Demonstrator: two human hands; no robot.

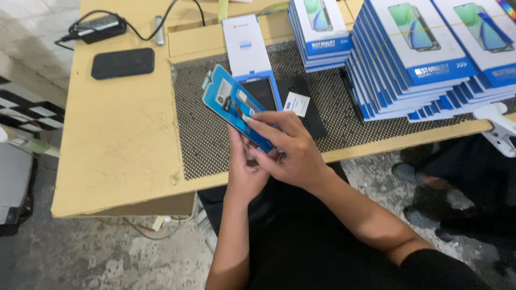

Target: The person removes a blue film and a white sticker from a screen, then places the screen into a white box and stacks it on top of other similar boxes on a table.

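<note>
While our left hand (243, 171) clamps the phone screen panel (235, 105) at its near end, long axis running up-left away, our right hand (293, 147) pinches its near right edge.

i sit in a small phone-parts workshop or packing bench. tall stacks of blue-and-white boxes (424, 59) with phone pictures on them crowd the far side of my plain wooden table (118, 145). a black mesh mat (204, 139) covers the work area, and an open box (252, 59) lies on it. a dark phone (122, 63) and a cabled adapter (98, 27) sit aside. the floor (107, 252) below is rough, stained concrete.
</note>
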